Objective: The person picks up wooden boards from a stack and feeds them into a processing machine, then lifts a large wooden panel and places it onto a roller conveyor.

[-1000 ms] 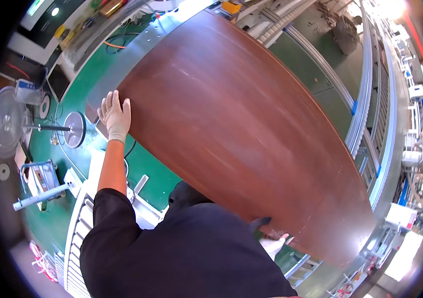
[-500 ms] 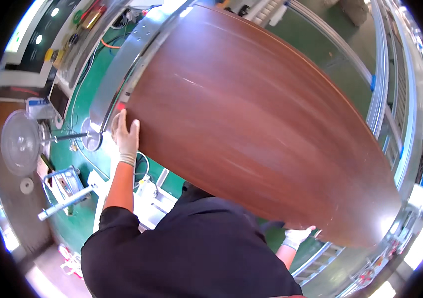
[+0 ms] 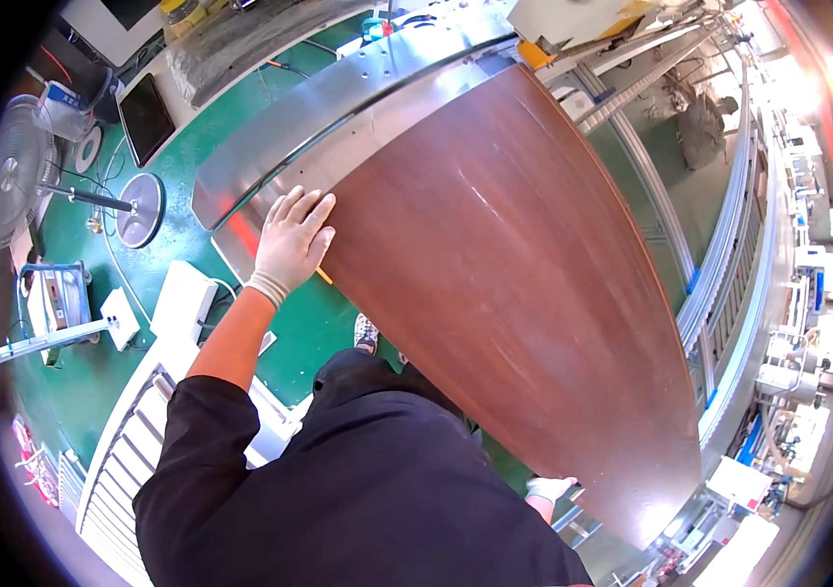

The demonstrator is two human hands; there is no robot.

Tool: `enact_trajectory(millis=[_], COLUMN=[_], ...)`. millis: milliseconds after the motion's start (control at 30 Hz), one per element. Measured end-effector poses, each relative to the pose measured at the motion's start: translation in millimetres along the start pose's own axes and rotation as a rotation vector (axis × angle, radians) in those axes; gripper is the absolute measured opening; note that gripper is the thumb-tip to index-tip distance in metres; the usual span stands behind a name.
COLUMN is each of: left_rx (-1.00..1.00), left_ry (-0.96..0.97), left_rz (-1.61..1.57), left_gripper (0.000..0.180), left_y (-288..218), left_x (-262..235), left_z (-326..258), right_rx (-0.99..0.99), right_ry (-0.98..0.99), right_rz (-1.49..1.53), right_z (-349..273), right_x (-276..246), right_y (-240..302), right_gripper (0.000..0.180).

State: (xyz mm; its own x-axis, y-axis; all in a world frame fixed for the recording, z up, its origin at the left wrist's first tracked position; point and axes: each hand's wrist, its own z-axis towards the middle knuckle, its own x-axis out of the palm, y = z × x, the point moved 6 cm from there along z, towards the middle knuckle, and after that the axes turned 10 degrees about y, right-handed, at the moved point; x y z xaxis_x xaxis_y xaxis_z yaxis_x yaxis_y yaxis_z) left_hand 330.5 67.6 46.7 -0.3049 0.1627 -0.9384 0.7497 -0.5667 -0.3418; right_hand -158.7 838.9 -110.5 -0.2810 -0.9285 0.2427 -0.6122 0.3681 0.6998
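A large reddish-brown wooden panel (image 3: 504,293) stretches across my front, its left end lying on the metal bed (image 3: 377,132) of a machine. My left hand (image 3: 294,240), in a pale glove, rests at the panel's near left corner. Its fingers are stretched out over the corner and the metal beside it, thumb apart. Far along the near edge, toward the panel's right end, my gloved right hand (image 3: 550,488) grips the edge. Its thumb side shows at the rim, while the other fingers are hidden beneath the panel.
Beyond the panel runs a metal roller conveyor (image 3: 724,284). On the green floor to the left stand a fan (image 3: 15,176) with a round base (image 3: 139,210) and a white slatted frame (image 3: 133,440). A dark flat screen (image 3: 145,119) leans near the bench at upper left.
My view has turned, and more of the metal bed shows past the panel's left end. My left hand has shifted from the panel's side edge to lie over its corner. The right hand keeps its grip.
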Motion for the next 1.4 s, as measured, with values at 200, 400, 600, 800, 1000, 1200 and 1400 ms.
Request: enact_trajectory(millis=[200,400,600,800,1000,1200,1400], left_rx=[-0.020,-0.012,0.012,0.019,0.069,0.079,0.040], left_ry=[0.059,0.068,0.044,0.037,0.003,-0.042,-0.068], left_rz=[0.030,0.044,0.035,0.046,0.063,0.094,0.080], left_gripper=[0.051,0.051,0.051,0.049,0.049,0.049,0.053], left_y=[-5,-11,-22,-30,-48,-66,-86], left_x=[-1,4,16,27,42,61,69], left_z=[13,33,89,148,204,271,314], right_rx=[-0.039,-0.095,-0.110,-0.128,-0.151,-0.175,-0.084], right_ry=[0.025,-0.075,-0.092,-0.059,-0.019,-0.105,0.110], right_rz=[-0.050,-0.084,-0.046,0.009,0.080,-0.034,0.209], right_z=[12,-5,-1,22,49,69,113], right_x=[3,39,80,136,194,246,282], right_y=[7,9,15,20,29,53,77], right_gripper=[0.078,0.074,0.073,0.073,0.072,0.059,0.036])
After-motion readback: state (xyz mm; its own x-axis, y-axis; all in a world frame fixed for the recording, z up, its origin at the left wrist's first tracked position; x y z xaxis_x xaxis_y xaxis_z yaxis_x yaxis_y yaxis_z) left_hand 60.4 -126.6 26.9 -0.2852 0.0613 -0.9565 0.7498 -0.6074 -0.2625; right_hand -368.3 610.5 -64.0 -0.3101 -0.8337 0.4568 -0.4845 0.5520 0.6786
